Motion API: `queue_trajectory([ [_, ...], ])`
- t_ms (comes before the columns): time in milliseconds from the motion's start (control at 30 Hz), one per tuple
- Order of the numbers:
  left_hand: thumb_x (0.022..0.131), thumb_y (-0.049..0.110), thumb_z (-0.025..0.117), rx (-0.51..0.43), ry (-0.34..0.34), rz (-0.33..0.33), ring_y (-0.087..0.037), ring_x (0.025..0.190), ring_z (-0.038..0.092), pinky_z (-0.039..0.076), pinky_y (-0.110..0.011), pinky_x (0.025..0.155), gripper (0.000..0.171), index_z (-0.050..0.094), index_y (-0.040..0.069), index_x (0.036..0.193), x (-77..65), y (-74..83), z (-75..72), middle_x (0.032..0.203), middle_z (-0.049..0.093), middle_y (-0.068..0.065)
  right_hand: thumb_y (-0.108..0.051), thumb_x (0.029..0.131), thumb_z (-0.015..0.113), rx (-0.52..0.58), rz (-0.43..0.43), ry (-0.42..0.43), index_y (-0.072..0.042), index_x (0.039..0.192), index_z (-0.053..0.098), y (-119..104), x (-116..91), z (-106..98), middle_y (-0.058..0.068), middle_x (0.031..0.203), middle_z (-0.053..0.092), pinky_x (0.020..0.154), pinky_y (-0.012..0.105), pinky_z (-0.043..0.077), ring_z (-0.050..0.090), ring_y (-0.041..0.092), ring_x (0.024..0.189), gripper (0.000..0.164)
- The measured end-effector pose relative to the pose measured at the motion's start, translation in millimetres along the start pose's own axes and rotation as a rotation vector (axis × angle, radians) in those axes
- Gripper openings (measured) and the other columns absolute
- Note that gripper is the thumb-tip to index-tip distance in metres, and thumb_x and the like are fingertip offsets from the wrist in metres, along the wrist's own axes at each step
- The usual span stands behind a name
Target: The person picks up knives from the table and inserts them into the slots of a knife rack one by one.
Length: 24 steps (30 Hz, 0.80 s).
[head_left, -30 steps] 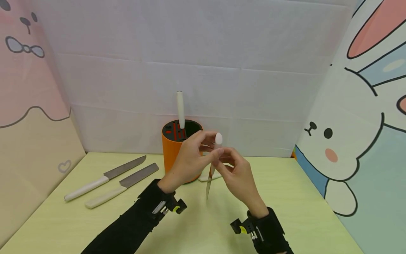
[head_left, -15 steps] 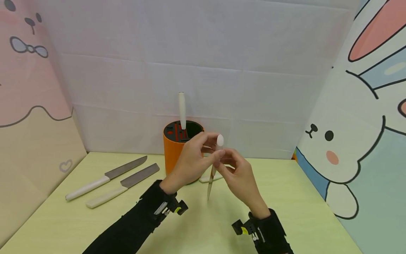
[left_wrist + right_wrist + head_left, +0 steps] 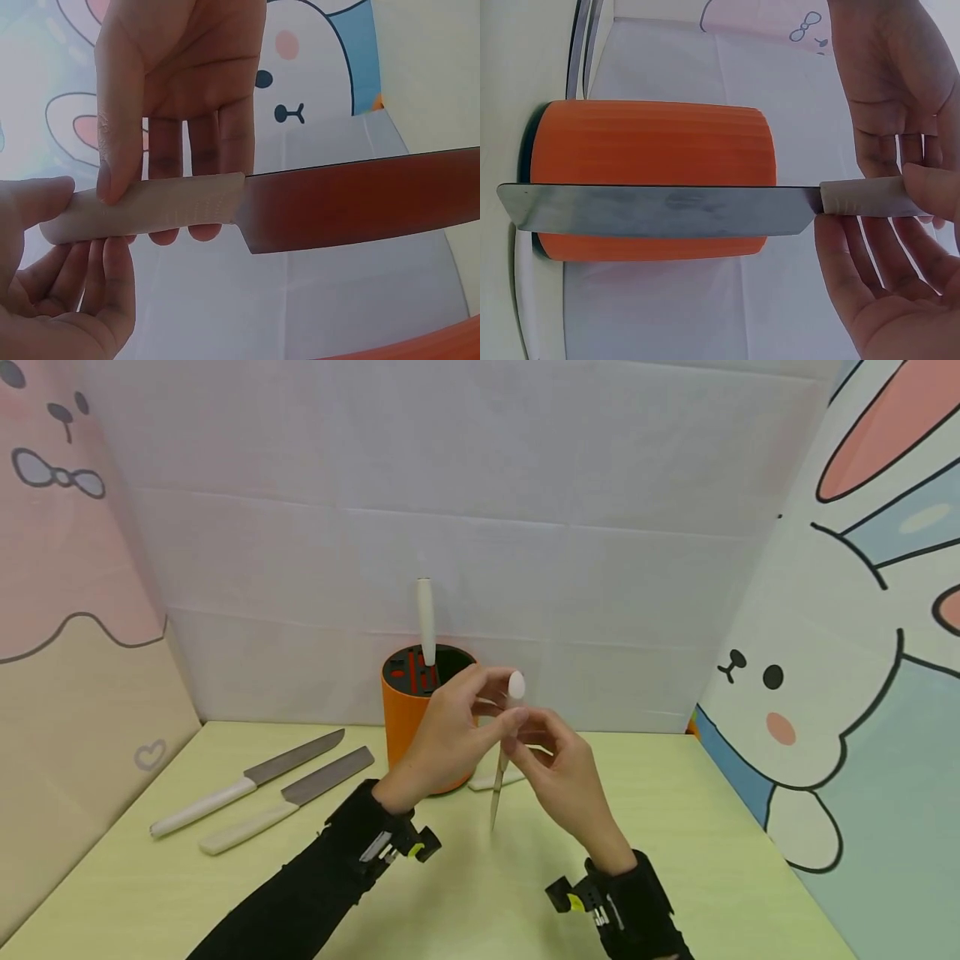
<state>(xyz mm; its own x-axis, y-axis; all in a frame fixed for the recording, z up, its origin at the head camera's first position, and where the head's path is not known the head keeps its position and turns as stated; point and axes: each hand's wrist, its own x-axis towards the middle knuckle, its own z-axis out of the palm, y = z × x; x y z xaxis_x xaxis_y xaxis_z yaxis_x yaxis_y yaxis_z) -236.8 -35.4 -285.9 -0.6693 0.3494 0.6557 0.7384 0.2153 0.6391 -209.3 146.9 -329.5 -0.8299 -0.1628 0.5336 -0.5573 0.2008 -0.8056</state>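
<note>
Knife (image 3: 705,211) tip is cut off at 3 o'clock in left wrist view; orange block (image 3: 405,722) is part-masked by left hand (image 3: 450,727). White handle is pinched between thumbs and fingers, right hand (image 3: 561,768) included. Knife is held at block's 4 o'clock, pointed near 6; blade is grey, red-tinged in left wrist view.

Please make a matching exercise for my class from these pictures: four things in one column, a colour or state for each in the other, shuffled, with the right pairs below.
Things
1. Knife block
2. Held knife
3. Left sleeve
4. Tabletop

Colours and states
A. Pale yellow-green
B. Blade pointing downward
C. Black
D. Orange on the outside

Right pairs: 1-D, 2-B, 3-C, 4-A
</note>
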Motion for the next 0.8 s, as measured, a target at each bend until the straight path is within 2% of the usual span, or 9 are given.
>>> queue_trajectory([
  [200,0.099,0.014,0.078,0.009,-0.006,-0.008,-0.014,0.106,0.066,0.06,-0.027,0.095,0.038,0.065,0.006,0.134,4.6,4.0,-4.0,0.116,0.065,-0.003,-0.008,0.098,0.077,0.001,-0.018,0.018,-0.008,0.135,0.067,1,1,0,0.007,0.124,0.072,0.094,0.029,0.061,0.072,0.022,0.109,0.038],
  [467,0.1,0.014,0.077,0.027,-0.001,-0.014,-0.014,0.107,0.066,0.06,-0.029,0.096,0.038,0.065,0.007,0.135,15.7,7.1,-14.0,0.117,0.066,-0.003,-0.003,0.098,0.076,-0.003,-0.032,0.022,-0.003,0.136,0.066,1,1,-2,0.012,0.123,0.073,0.095,0.026,0.06,0.073,0.026,0.111,0.04],
  [800,0.1,0.016,0.077,0.031,0.01,-0.009,-0.016,0.105,0.069,0.06,-0.03,0.096,0.041,0.063,0.006,0.138,37.6,16.7,-41.8,0.116,0.069,-0.005,-0.003,0.099,0.075,-0.105,-0.017,0.0,-0.007,0.137,0.067,14,-6,-14,0.009,0.12,0.074,0.093,0.024,0.06,0.073,0.024,0.11,0.039],
])
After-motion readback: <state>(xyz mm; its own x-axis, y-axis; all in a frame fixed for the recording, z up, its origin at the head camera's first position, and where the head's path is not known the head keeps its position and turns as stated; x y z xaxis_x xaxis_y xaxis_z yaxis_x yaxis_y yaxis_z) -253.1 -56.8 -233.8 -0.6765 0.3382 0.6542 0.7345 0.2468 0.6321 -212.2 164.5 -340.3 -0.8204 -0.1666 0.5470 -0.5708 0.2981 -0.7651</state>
